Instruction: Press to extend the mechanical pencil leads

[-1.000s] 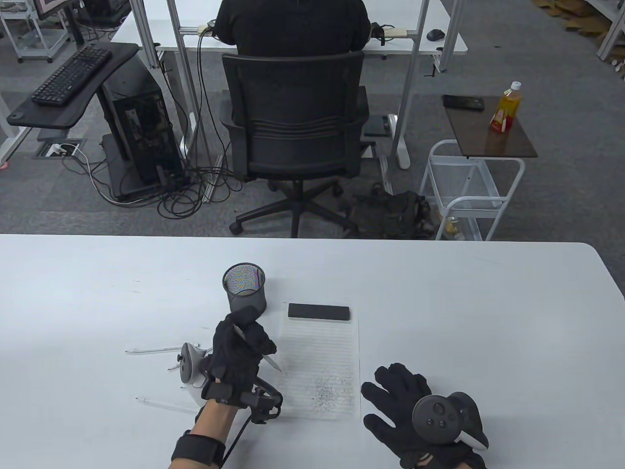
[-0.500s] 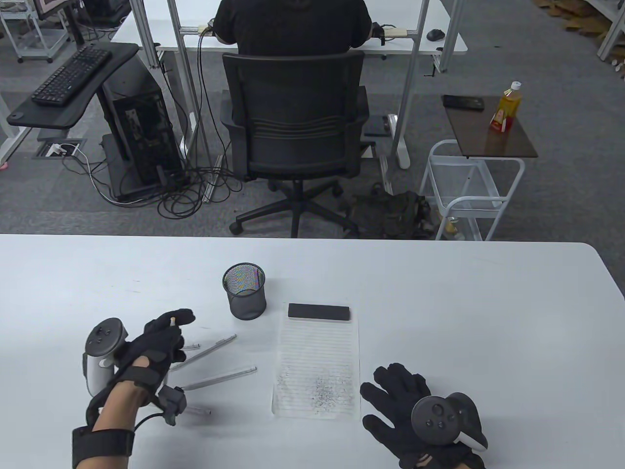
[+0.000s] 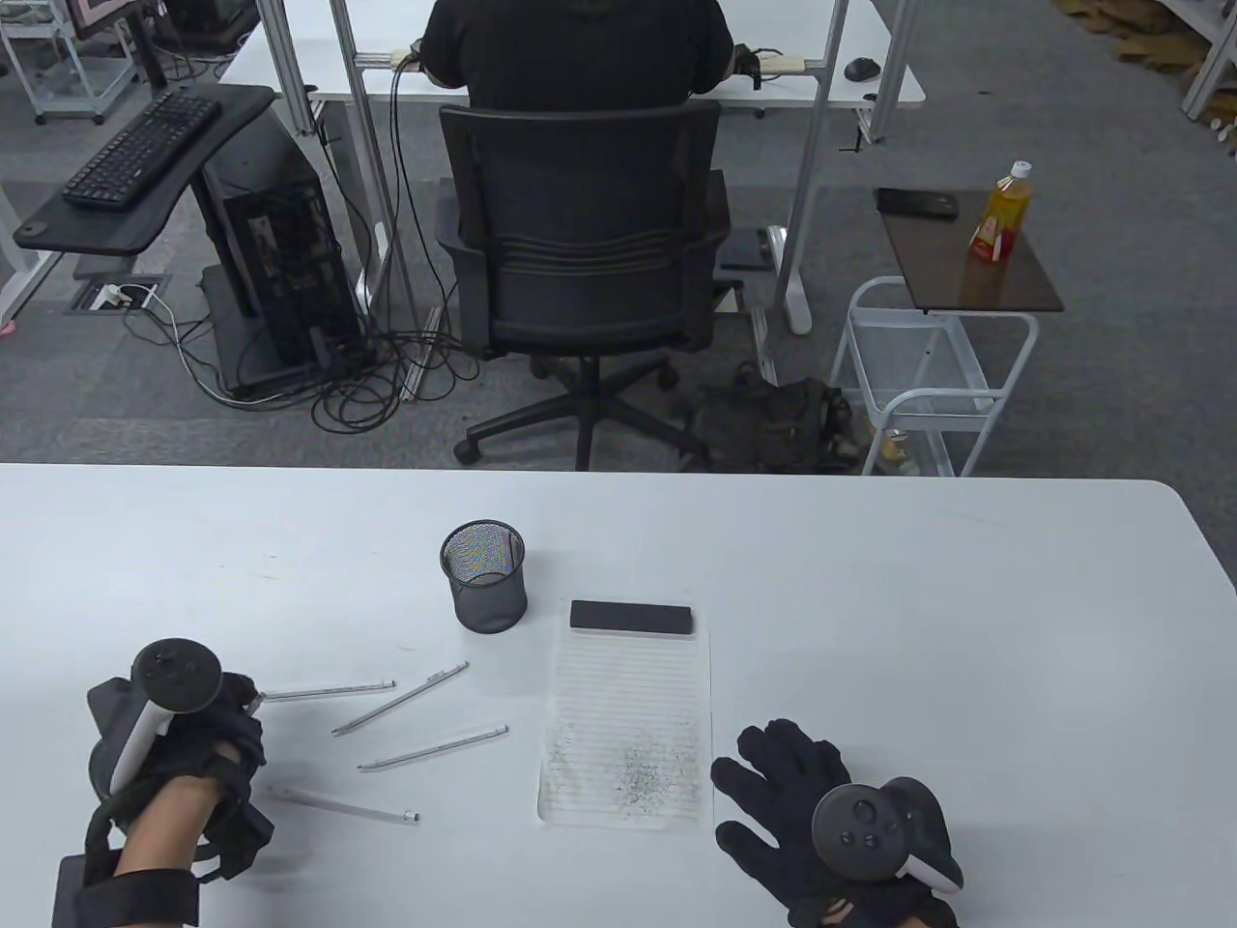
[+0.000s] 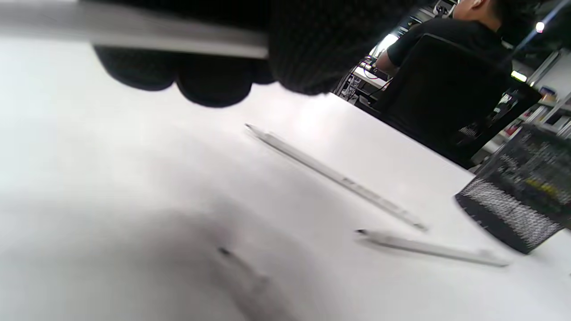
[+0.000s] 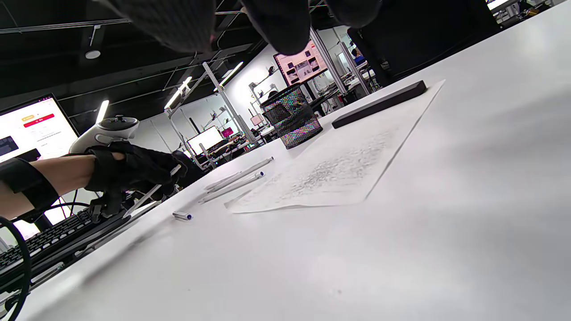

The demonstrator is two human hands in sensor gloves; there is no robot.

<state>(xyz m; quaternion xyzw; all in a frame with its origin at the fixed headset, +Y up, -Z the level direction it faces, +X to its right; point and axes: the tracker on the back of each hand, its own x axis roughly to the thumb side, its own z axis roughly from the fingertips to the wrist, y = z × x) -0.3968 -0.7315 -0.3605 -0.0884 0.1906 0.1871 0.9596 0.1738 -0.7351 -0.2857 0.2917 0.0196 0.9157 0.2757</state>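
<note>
My left hand (image 3: 217,749) is at the table's left, well left of the paper (image 3: 628,715). It grips a silver mechanical pencil (image 5: 154,191), held tilted just above the table. In the left wrist view the pencil (image 4: 134,29) crosses under my curled fingers (image 4: 214,84). Several more silver pencils lie loose right of that hand, such as one (image 3: 324,691) by its fingers, one (image 3: 435,749) nearer the paper and one (image 3: 343,804) to the front. My right hand (image 3: 783,788) rests flat on the table with fingers spread, right of the paper, holding nothing.
A black mesh pen cup (image 3: 483,577) stands behind the paper's left corner. A black bar (image 3: 631,617) lies on the paper's top edge. Grey scribbles (image 3: 638,773) mark the paper's lower part. The table's far edge (image 3: 580,472) drops toward an office chair.
My left hand has moved from the paper's left edge to the table's far left, keeping the pencil in its grip. The loose pencils it covered now show. My right hand has stayed put.
</note>
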